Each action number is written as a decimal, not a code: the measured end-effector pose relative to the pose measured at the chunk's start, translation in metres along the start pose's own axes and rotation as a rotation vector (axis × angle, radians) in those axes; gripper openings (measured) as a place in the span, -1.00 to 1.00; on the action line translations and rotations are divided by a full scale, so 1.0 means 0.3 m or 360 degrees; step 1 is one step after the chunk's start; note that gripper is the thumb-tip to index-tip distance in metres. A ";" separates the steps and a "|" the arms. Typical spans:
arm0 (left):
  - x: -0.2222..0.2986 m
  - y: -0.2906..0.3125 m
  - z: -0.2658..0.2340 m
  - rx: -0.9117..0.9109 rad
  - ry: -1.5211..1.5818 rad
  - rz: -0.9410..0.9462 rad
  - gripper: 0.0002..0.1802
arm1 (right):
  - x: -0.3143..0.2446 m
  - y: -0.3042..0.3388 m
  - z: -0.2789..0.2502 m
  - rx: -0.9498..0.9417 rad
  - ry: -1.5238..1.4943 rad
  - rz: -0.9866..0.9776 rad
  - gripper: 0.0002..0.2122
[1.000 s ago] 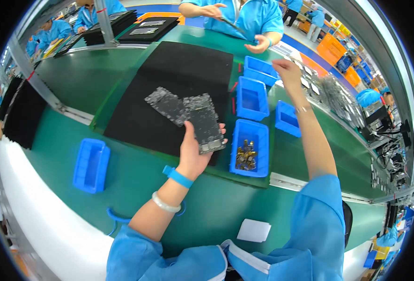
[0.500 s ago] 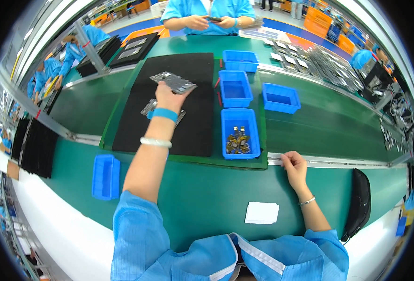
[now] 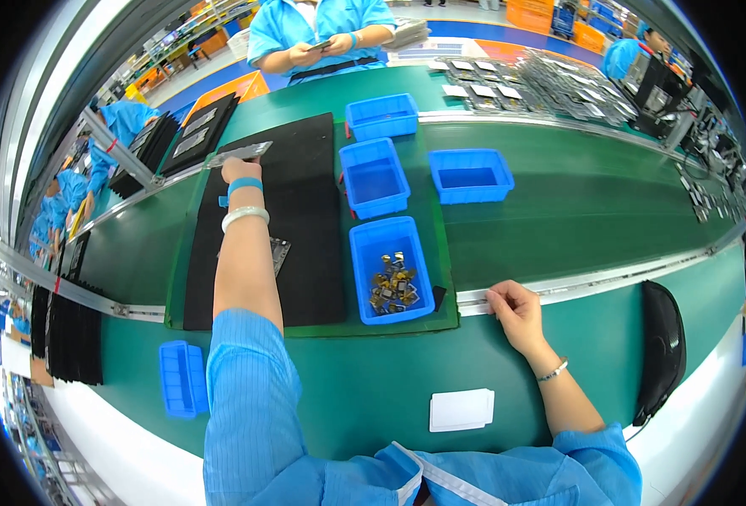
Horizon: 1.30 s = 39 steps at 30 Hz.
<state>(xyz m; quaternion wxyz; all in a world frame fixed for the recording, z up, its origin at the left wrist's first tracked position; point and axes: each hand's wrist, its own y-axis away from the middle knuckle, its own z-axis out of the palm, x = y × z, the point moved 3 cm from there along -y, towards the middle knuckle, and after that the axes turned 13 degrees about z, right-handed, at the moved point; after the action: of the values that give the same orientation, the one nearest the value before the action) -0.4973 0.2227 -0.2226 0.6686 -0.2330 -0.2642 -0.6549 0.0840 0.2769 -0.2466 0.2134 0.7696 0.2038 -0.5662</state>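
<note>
At the far left part of the black mat (image 3: 310, 211), my left hand (image 3: 240, 171) grips a thin silvery panel (image 3: 251, 153) by its near edge, holding it tilted. Beneath my left forearm another silvery panel (image 3: 279, 253) lies on the mat, partly hidden by the arm. My right hand (image 3: 521, 319) rests at the metal rail, its fingers curled in with the thumb against them; nothing shows in it. Between the hands stands a blue bin (image 3: 392, 229) with small gold and silver parts in it.
More blue bins (image 3: 375, 204) stand beyond and to the right (image 3: 472, 194); a divided blue tray (image 3: 182, 379) sits left. White cards (image 3: 462, 411) and a black case (image 3: 662, 354) lie near me. Across the table, a person (image 3: 322, 42) handles a small dark object. Metal panels (image 3: 542, 84) cover the far right.
My left hand has carried the silvery panel farther away and to the left, toward the mat's far edge. The view has shifted; my right hand stays curled by the rail.
</note>
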 end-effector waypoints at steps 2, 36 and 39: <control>0.048 -0.143 -0.064 -0.0002 -0.0066 0.0162 -0.63 | -0.004 0.003 0.003 0.0026 0.0007 0.0004 -0.89; 0.525 0.446 -0.165 -0.3164 -0.2627 0.0378 -0.29 | 0.000 -0.010 -0.004 0.0028 0.0011 -0.0067 -0.90; 0.483 0.416 -0.099 -0.3012 -0.2886 0.0234 -0.32 | -0.011 -0.011 -0.002 0.0065 0.0024 -0.0076 -0.90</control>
<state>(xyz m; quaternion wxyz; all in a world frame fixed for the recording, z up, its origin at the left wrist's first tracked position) -0.3707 0.0983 -0.1451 -0.1325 -0.9772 -0.0449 -0.1595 0.0816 0.2798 -0.2437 0.1823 0.7731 0.2122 -0.5693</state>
